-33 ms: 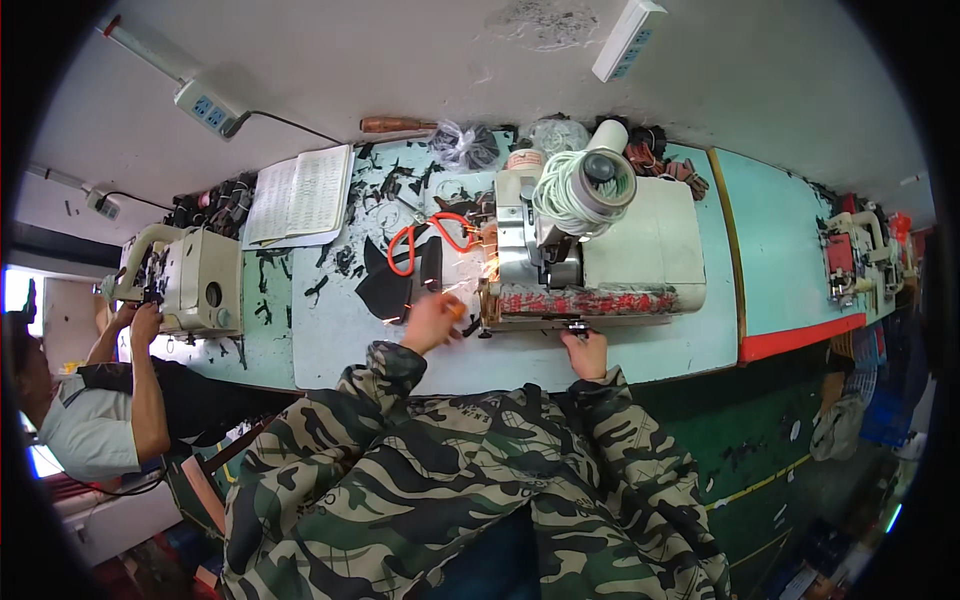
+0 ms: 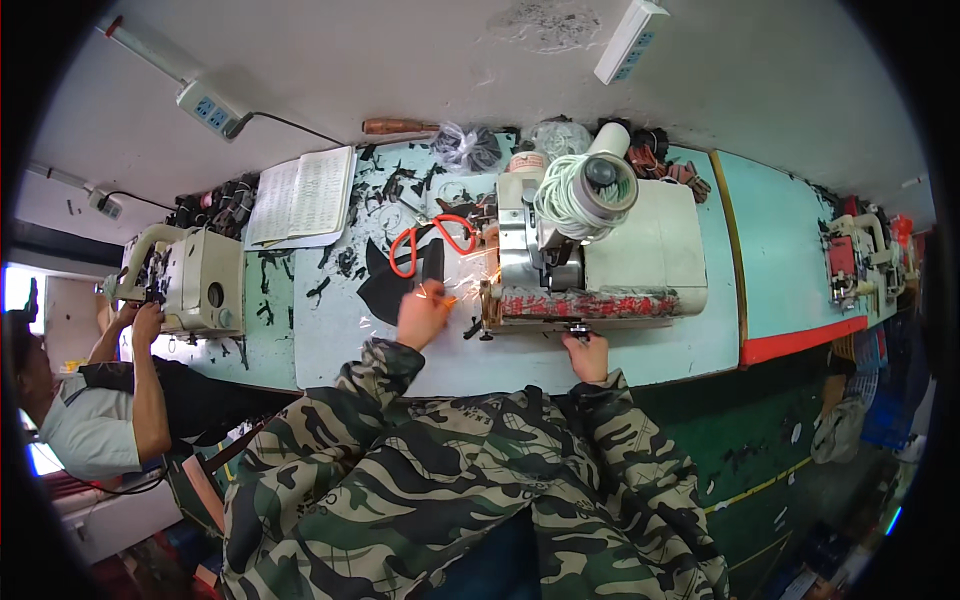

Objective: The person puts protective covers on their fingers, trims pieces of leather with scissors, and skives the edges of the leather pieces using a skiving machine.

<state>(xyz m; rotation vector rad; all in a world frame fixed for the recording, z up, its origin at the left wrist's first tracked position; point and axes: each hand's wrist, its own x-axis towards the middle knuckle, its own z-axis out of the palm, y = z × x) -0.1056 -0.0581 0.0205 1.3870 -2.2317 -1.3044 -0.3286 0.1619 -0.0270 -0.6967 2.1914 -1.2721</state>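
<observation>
My left hand is over the near edge of a few dark flat pieces, which look like leather or fabric. Its fingers are apart, with orange covers at the tips, and nothing shows between them. Just beyond lies a narrow black strip. Red-handled scissors rest against these pieces. To the right stands a cream bench machine with a shiny metal front; orange sparks spray from its left side. My right hand grips a small dark and silver knob below the machine's front edge.
An open notebook and black scraps lie at the back left. A white cord coil sits atop the machine. A wooden-handled tool and plastic bags line the wall. At left, another person works at a second machine.
My left hand has shifted slightly left and away from me, from beside the machine onto the dark pieces. My right hand stays at the knob. The sparks have changed shape.
</observation>
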